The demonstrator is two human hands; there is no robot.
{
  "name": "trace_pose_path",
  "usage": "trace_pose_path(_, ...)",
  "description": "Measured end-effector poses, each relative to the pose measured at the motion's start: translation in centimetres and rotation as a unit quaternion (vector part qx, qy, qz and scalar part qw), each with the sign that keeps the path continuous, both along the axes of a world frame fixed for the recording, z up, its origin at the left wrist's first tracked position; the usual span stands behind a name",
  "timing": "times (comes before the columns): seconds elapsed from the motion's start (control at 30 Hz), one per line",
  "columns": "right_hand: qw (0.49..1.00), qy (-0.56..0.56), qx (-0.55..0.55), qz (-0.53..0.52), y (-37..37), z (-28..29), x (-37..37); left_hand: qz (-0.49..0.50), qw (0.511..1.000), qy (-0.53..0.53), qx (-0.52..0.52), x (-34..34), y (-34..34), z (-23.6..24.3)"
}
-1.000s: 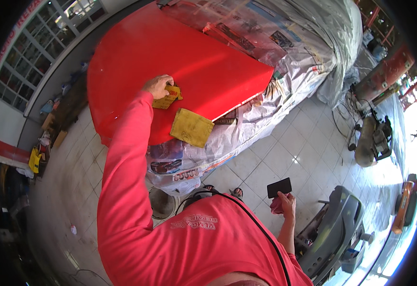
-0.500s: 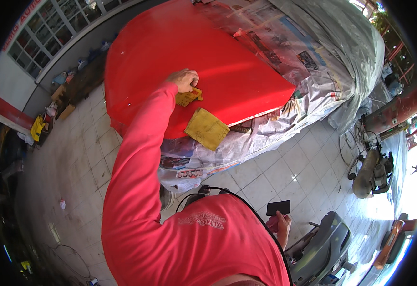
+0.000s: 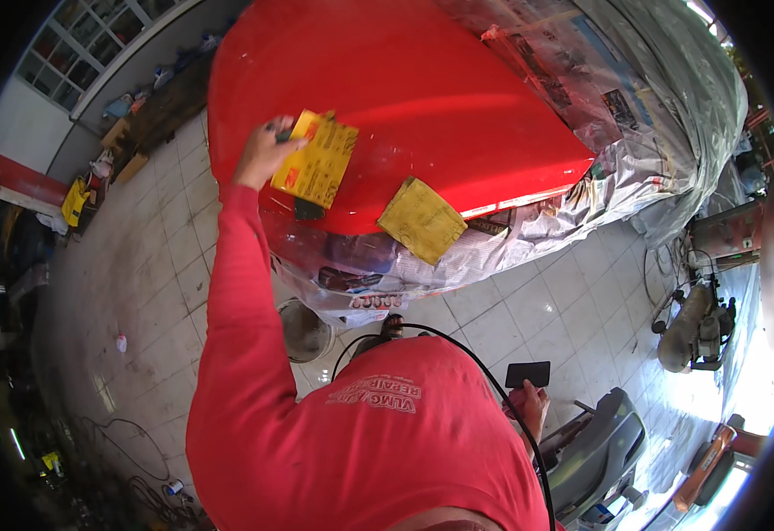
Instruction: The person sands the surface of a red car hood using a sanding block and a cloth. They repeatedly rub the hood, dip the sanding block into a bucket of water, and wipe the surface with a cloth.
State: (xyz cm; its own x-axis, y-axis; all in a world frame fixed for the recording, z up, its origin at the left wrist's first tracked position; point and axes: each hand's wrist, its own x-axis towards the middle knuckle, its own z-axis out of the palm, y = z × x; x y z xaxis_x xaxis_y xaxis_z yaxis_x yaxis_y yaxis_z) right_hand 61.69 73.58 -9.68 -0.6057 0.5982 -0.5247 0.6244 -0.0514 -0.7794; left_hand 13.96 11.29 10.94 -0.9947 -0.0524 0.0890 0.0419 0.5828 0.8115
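My left hand [image 3: 268, 152] is closed on the near edge of a yellow sandpaper sheet [image 3: 321, 159] with dark print on its back, tilted over a glossy red car hood [image 3: 378, 71]. A small dark piece [image 3: 309, 210] sticks out below the sheet; its kind I cannot make out. Another sandpaper sheet, worn and folded [image 3: 422, 219], lies at the hood's near edge, partly over the covering. Low at my right side, my right hand [image 3: 533, 409] is closed on a flat black rectangular thing [image 3: 528, 374], too plain to name.
Newspaper and plastic sheeting [image 3: 652, 115] cover the car around the hood. A bucket [image 3: 306, 330] stands on the tiled floor near my feet. An air compressor [image 3: 697, 327] is at the right, a grey plastic car part [image 3: 595, 456] near my right side. A black hose [image 3: 493, 380] crosses my body.
My left hand has moved left and toward me, lifting the sandpaper sheet so its printed back shows more fully. My right hand still holds the black rectangle. The view has shifted slightly.
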Motion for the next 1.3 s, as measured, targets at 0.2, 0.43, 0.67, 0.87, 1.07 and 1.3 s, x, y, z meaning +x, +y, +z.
trace_pose_path(0.2,0.999,-0.026,0.014,0.037,0.2,1.3,-5.3,0.122,0.987,0.005,-0.102,6.4,-0.8,-10.3)
trace_pose_path(0.43,0.995,-0.028,0.060,0.073,2.9,4.1,-12.7,0.133,0.989,0.040,0.046,7.2,-2.2,-13.8)
trace_pose_path(0.67,0.995,-0.040,0.082,0.032,8.3,-0.7,-13.9,0.156,0.980,0.038,0.115,6.5,3.5,-7.9)
trace_pose_path(0.87,0.999,0.041,-0.017,0.010,14.4,0.9,-15.3,-0.041,0.980,0.075,0.177,0.0,20.4,3.0)
trace_pose_path(1.07,0.989,0.127,-0.038,0.059,20.3,4.4,-18.9,-0.151,0.941,0.021,0.303,-16.5,37.7,5.4)
trace_pose_path(1.3,0.973,0.180,-0.108,0.092,21.4,11.1,-23.2,-0.168,0.979,0.113,0.019,-16.0,43.2,5.4)
